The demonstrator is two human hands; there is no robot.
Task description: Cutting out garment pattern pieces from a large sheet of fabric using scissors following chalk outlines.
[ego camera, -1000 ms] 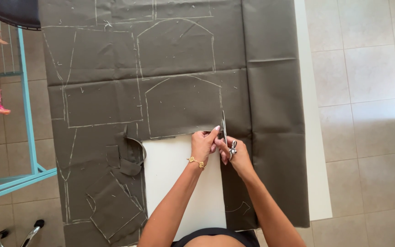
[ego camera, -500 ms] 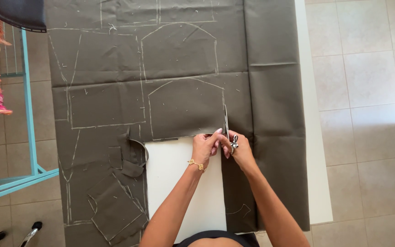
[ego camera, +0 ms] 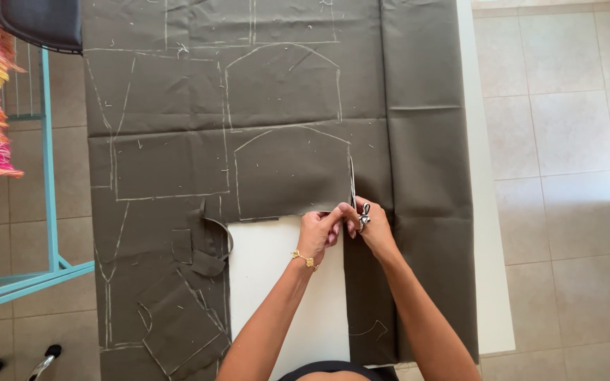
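Scissors (ego camera: 356, 197) had crept further up the chalk line since half a second before, lengthening the cut. Right hand (ego camera: 373, 224) was closed on their handles, blades pointing away; left hand (ego camera: 319, 233), just beside it, pinched the fabric (ego camera: 284, 92) edge on the table (ego camera: 492, 282).

scissors (ego camera: 355, 190) advanced up the chalk line — cut in fabric (ego camera: 284, 169) longer

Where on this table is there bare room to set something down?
The white patch where cloth is cut away, beside the left hand, and the table strip right of the cloth. Crowded: the scissors in the right hand.
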